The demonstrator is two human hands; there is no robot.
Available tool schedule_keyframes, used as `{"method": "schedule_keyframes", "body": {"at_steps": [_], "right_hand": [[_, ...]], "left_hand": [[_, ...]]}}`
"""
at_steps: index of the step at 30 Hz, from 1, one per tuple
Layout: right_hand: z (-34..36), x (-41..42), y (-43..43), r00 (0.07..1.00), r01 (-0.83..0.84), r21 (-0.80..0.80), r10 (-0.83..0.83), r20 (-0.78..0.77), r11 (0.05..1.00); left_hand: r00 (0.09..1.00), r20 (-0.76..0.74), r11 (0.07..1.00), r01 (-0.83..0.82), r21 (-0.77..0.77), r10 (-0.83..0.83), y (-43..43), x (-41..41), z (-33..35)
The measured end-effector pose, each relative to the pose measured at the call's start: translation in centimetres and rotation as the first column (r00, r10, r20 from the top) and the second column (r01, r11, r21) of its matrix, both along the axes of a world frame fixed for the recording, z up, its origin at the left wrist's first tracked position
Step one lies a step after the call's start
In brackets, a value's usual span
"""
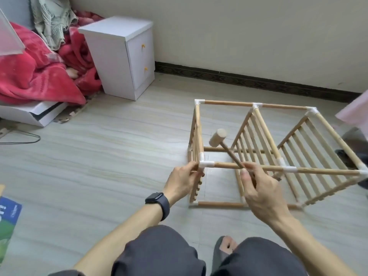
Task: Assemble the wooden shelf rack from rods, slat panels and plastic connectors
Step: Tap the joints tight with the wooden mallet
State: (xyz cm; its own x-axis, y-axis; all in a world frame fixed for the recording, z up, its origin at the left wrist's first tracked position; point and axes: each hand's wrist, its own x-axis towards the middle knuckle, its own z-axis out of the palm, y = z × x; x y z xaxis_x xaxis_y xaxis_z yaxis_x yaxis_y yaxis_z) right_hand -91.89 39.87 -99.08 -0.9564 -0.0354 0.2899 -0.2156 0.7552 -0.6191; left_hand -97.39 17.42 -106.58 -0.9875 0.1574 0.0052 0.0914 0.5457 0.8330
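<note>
Right hand (264, 192) clenches the mallet (219, 139); left hand (182, 181) grips the slat panel (194, 140), connector (206, 164) just beyond its fingertips. A stray blow could hit them

Both bare forearms reach forward from the lower edge of the view, above bent knees. The left hand (182, 183) stretches out, fingers curled round the near upper corner of the slat panel (194, 140), a dark watch (158, 204) on its wrist. The right hand (262, 191) is nearer the camera, back upward, thumb and fingers gripping the handle of the wooden mallet (218, 139), its head raised up and leftward
</note>
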Motion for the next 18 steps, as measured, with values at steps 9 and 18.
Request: {"method": "schedule_keyframes", "body": {"at_steps": [9, 18], "right_hand": [[0.0, 0.5, -0.2, 0.99, -0.096, 0.274, 0.064, 0.125, 0.957], [1.6, -0.7, 0.3, 0.959, -0.156, 0.285, 0.076, 0.273, 0.946]], "left_hand": [[0.992, -0.092, 0.993, -0.092, -0.075, 0.085, 1.4, -0.1, -1.6], [0.995, -0.078, 0.996, -0.063, -0.067, 0.057, 1.2, -0.2, -1.4]]}}
